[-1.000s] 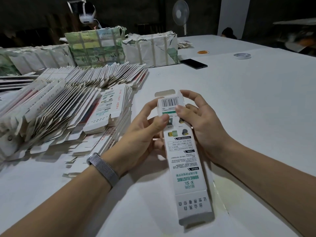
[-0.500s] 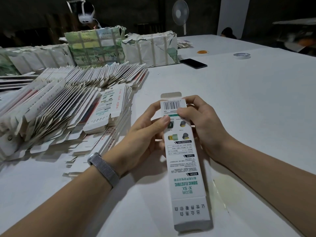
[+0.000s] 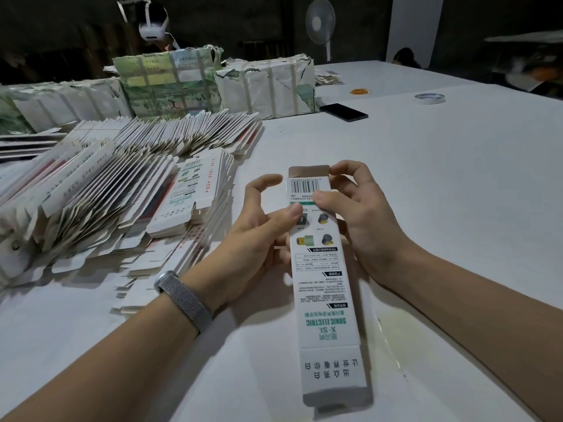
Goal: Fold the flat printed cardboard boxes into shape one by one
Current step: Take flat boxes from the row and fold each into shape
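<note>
The person holds one long printed box [image 3: 324, 269] over the white table [image 3: 441, 178], its barcode end pointing away from them and its far flap standing open. The left hand [image 3: 256, 239] grips the box from the left side with the thumb pressed on the printed face, while the right hand [image 3: 362, 220] pinches the barcode end between thumb and fingers. To the left, touching the table, lie the leaning stacks of flat boxes [image 3: 100, 190], and behind them stand wrapped bundles [image 3: 213, 86].
</note>
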{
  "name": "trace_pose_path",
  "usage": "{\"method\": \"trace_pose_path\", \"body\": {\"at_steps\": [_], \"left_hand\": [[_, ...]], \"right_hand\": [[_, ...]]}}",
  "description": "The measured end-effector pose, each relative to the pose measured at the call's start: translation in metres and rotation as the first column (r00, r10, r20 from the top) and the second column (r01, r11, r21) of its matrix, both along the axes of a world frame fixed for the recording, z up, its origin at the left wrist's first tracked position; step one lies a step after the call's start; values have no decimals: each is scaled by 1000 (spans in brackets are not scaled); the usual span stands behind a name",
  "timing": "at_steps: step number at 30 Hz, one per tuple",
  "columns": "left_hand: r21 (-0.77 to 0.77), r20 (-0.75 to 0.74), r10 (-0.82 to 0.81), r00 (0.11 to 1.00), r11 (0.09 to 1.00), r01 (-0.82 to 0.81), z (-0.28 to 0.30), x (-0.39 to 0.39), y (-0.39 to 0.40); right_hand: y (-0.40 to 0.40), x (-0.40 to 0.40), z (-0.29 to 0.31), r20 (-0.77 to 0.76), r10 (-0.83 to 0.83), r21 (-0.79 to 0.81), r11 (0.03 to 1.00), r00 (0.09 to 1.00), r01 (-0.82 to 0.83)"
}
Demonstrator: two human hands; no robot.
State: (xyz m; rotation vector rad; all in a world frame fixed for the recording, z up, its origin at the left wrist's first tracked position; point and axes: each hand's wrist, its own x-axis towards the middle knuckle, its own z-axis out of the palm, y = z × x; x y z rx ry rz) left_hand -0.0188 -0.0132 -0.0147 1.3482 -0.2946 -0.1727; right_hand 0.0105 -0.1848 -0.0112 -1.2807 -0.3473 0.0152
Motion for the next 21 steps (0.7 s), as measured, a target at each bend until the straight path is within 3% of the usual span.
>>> {"method": "trace_pose_path", "body": {"at_steps": [13,17,19,21], "left_hand": [[48,27,30,999,998,-32,0,0,-2],[176,68,108,992,977,-118,9,7,-3],[258,77,64,995,963,-82,18,7,-3],[238,46,-9,999,971,-2,25,2,-3]], "right_hand": [[1,-1,-3,44,-65,-50,996,997,67],[5,-6,3,115,-179,-24,983,977,183],[7,-9,9,136,-246,21,969,960,245],[8,-11,15,166,-302,50,953,939,298]]}}
